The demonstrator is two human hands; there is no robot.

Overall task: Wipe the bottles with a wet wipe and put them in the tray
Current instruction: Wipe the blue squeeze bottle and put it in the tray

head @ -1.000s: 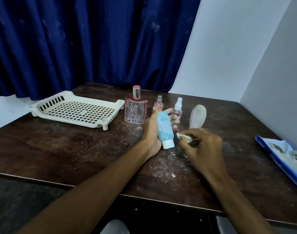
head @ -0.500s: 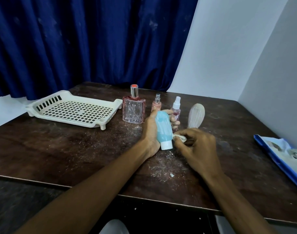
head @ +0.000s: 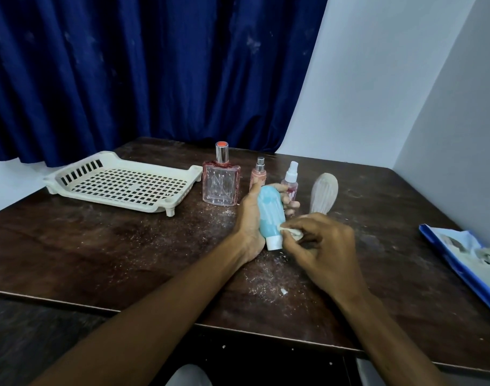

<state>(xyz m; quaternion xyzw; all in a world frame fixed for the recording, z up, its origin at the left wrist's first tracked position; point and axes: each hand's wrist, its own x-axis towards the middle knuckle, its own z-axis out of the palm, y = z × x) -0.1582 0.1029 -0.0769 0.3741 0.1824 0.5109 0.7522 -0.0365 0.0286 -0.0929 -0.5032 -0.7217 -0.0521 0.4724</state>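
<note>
Left hand is gripping blue bottle, partly hiding pink spray bottle behind; right hand is pinching crumpled wipe against it.

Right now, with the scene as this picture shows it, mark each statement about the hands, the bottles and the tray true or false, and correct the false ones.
1. The left hand grips the light blue bottle. True.
2. The white tray holds two bottles. False: no bottle is in it.
3. The right hand pinches the wet wipe against the light blue bottle, near its white cap. True.
4. The square perfume bottle lies on its side. False: it stands upright on the table beside the white tray.
</note>
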